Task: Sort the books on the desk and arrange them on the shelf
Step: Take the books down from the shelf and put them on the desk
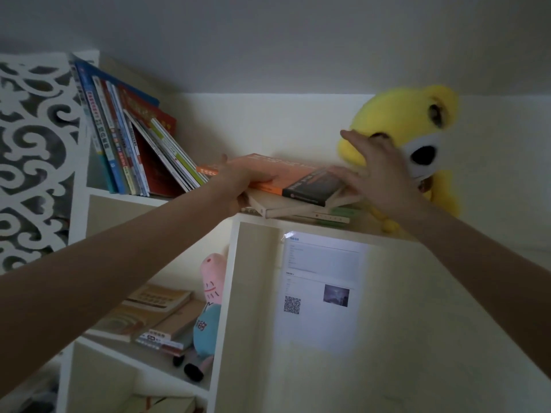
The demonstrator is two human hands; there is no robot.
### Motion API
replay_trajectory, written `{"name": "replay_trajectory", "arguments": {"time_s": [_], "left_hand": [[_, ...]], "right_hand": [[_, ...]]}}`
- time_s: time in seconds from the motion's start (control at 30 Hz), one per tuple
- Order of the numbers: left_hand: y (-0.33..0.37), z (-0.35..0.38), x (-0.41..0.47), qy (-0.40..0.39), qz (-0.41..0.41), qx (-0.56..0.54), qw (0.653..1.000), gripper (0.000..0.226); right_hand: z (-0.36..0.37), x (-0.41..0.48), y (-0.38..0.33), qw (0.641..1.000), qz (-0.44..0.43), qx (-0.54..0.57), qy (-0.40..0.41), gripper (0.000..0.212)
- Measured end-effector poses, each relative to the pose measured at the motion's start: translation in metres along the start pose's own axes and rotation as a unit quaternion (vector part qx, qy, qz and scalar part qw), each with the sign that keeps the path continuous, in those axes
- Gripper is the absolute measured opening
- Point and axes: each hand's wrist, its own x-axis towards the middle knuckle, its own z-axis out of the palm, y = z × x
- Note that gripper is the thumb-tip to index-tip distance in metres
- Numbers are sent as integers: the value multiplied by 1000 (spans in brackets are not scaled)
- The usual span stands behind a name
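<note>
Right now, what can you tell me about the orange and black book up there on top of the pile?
The orange and black book looks like a thick paperback, orange with a black band and pale print too blurred to read. It lies flat atop a pile of pale books on the top shelf. The left hand grips its left end; the open right hand reaches its right end.

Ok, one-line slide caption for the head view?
Left hand grips the orange book atop a flat stack on the shelf; right hand open by the yellow plush toy.
</note>
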Motion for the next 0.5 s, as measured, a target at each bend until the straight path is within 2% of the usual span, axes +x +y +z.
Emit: {"name": "replay_trajectory", "arguments": {"time_s": [0.03,0.1,0.13,0.2,0.23,0.27,0.33,0.37,0.43,0.5], "left_hand": [[1,0,-3,3,1,7,1000,99],[4,2,-9,-3,-4,13,1000,89],[4,2,-9,-6,-11,16,1000,80],[7,2,-10,-4,-28,15,999,48],[8,3,-10,-2,-29,17,999,44],[9,2,-8,-4,-28,12,1000,54],[9,2,-3,-1,-17,-1,1000,92],[9,3,0,0,-12,-6,1000,99],[9,4,2,-5,-13,-8,1000,96],[9,6,4,-12,-12,-9,1000,96]], "right_hand": [[0,4,12,999,13,-42,14,69],[-6,10,35,995,81,-56,13,67],[-12,10,47,989,109,-98,3,64],[-27,8,77,965,165,-204,-16,59],[-35,7,91,952,190,-238,-12,55],[-41,5,103,938,217,-271,5,51],[-49,2,119,907,260,-325,60,49],[-52,0,120,901,257,-338,91,52],[-54,-3,108,919,172,-321,150,55],[-46,6,86,957,83,-239,143,56]]}}
